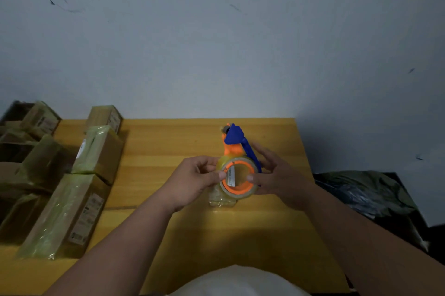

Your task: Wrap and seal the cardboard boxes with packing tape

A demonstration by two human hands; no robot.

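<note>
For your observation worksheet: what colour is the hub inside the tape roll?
Orange, ringing the tape roll's centre; clearest, and only, in the head view.

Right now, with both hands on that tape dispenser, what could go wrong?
The loose clear tape end hanging below the roll looks crumpled; it could stick to itself or to the table.
The left hand and right hand hold the tape dispenser near the roll, so fingers might catch the sticky side.
The cutter end may hold a blade, though none is visible, so a careless grab there could nick a finger.
</note>
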